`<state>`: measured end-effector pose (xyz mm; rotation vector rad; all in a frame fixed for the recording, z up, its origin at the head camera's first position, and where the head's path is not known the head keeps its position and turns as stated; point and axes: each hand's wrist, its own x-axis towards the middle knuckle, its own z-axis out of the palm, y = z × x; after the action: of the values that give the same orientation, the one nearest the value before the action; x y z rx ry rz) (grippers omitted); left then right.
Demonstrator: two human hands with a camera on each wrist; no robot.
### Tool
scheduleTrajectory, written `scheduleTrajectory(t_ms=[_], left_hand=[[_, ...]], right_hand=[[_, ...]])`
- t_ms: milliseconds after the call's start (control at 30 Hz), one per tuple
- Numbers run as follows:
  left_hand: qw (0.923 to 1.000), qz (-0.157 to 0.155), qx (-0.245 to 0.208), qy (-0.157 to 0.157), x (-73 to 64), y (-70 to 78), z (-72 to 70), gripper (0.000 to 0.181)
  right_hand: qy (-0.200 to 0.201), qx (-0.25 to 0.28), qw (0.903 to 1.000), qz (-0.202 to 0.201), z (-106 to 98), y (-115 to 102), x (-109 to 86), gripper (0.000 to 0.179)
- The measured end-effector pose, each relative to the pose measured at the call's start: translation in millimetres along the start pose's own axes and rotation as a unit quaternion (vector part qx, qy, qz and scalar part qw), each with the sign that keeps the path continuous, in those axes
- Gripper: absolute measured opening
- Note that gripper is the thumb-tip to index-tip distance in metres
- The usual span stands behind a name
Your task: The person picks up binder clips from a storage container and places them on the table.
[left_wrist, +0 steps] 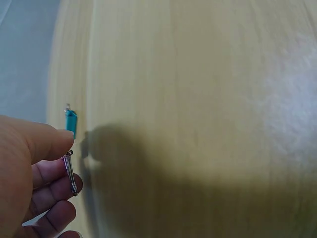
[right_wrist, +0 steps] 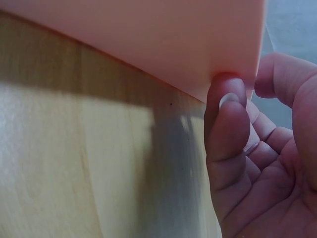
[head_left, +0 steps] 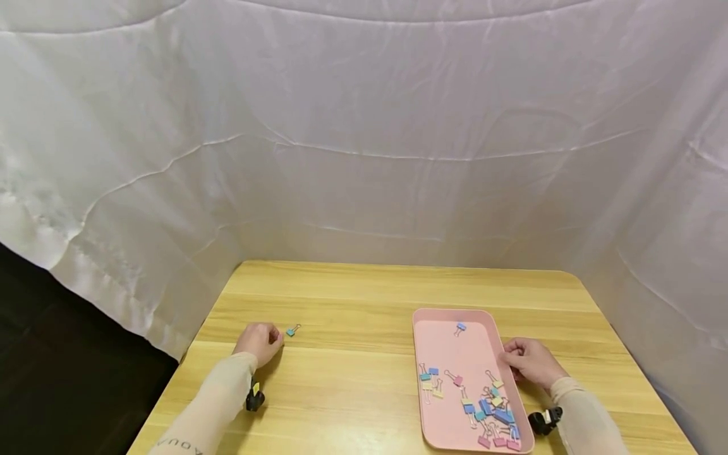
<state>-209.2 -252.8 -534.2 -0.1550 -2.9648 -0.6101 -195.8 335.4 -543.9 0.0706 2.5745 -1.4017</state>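
Both my hands were out in front of me, well apart, the left hand [head_left: 260, 341] low over the wood and the right hand [head_left: 531, 361] well off to its right. Beyond them hung a pale cloth [head_left: 398, 114], and beneath them spread the wooden table [head_left: 347, 379].

Just left of my right hand lay the pink tray [head_left: 443, 347], and I judged the biggest trouble could come from there: a careless tug or lift at its side might tilt it and send the loose clips [head_left: 503, 417] sliding. Most of them were gathered at the near end, closer to me than that hand, with pink clips [head_left: 499, 442] at the very edge of the group. A few others lay near the wall farthest from the hand, and a lone blue clip [head_left: 461, 327] sat beyond it at the far end. My right fingers were clamped on the tray's side wall, some on each face, with only its thickness between them.

Just past my left fingertips the teal clip [head_left: 291, 333] lay on the table; a clumsy brush of the thumb could have pushed it away. That hand was partly curled, thumb and fingers pinched together on a metal clip [left_wrist: 70, 173]. Only its silver handles showed, so I could not tell its colour. With so slight a hold, I thought, it might slip if the pinch slackened.
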Motion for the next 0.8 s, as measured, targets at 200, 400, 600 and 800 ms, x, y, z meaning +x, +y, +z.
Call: scheduleTrajectory(t_ms=[200,400,600,800], left_hand=[[0.9999,0.001,0.012,0.004,-1.6,-5.4,5.3,0.009],[0.9997,-0.020,0.002,-0.014,-2.2,-2.1,2.6,0.009],[0.9987,-0.043,0.000,-0.027,-1.7,6.7,-4.7,0.015],[0.9992,-0.031,0.003,-0.026,3.9,25.3,-8.9,0.026]], right_hand=[[-0.002,0.001,1.0000,0.004,0,1,0.7,0.020],[-0.002,0.006,0.9999,0.008,0,3,1.2,0.021],[-0.003,0.011,0.9999,0.010,0,4,2.2,0.020],[-0.003,0.014,0.9999,0.009,0,5,2.4,0.019]])
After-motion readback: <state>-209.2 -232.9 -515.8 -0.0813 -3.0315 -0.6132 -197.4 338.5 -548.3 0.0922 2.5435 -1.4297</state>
